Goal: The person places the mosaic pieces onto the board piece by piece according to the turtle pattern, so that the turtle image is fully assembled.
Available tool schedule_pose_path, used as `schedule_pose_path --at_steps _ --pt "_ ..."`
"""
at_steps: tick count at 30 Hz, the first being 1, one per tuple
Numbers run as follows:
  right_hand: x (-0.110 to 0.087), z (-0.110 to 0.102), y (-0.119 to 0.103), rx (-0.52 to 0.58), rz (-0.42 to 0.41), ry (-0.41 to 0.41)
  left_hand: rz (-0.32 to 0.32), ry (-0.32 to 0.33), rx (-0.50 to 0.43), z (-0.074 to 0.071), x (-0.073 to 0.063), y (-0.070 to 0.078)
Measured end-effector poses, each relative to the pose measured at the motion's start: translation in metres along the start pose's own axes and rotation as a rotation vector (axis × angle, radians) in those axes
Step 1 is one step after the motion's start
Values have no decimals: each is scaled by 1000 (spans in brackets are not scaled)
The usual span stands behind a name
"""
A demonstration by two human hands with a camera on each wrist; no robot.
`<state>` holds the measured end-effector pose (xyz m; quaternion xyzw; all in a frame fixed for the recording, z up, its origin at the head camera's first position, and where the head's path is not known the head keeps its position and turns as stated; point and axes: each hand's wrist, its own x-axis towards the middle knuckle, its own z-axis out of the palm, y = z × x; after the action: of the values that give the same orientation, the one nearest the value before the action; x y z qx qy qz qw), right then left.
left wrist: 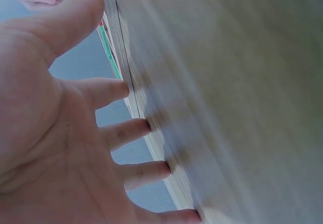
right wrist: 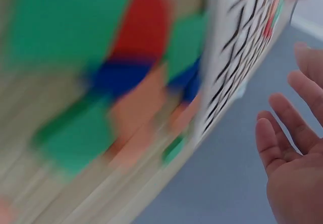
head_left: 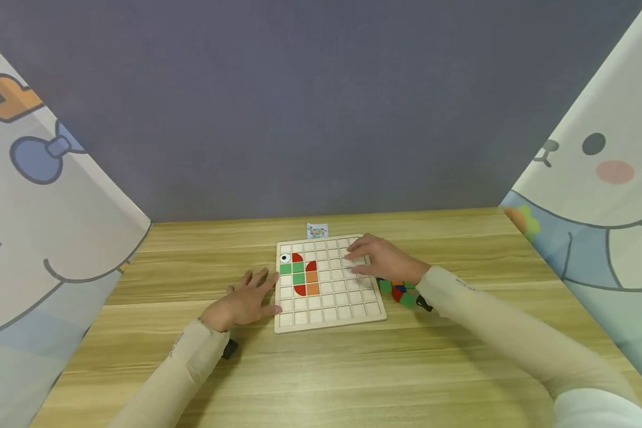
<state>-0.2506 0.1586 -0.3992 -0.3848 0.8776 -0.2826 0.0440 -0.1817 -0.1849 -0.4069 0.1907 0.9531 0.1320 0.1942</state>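
A pale wooden grid board point(head_left: 348, 303) lies on the table. At its upper left sit an eye tile point(head_left: 285, 258), green squares point(head_left: 298, 278), red rounded pieces point(head_left: 299, 290) and orange squares point(head_left: 312, 288). My left hand point(head_left: 243, 302) is spread with its fingertips on the table, thumb and index finger at the board's left edge. Over the upper right of the grid hovers my right hand point(head_left: 385, 260), its fingers loosely bent and apart. The right wrist view shows the right hand point(right wrist: 298, 153) with nothing visible in it.
Beside the board's right edge lies a pile of loose green, red, blue and orange pieces point(head_left: 397, 293), partly under the right forearm. A small patterned card point(head_left: 317, 230) touches the back edge. A grey panel point(head_left: 321, 119) rises behind the table, with cartoon-printed cloths on both sides.
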Motion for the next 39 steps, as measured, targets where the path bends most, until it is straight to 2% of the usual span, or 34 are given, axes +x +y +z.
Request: schedule_pose_path --at_steps 4,7,10,16,21,28,33,39 --pt "-11 -15 24 40 110 38 -1 1 -12 -1 -1 0" --pt "-17 -21 40 49 200 30 0 2 -17 -1 -2 -1" --pt "-20 -24 54 40 241 9 2 3 -12 -1 -2 -2" --pt "-18 -25 74 21 185 -37 -4 3 -12 0 -1 -2" --pt "-17 -24 79 38 183 -70 -1 3 -13 1 -1 0" --pt "-21 -24 82 -64 181 -8 -1 10 -2 3 1 -1" --pt "-21 -22 83 -81 194 37 -3 10 -8 3 1 -1" --pt "-16 -21 75 -93 149 101 -6 16 -6 4 -1 0"
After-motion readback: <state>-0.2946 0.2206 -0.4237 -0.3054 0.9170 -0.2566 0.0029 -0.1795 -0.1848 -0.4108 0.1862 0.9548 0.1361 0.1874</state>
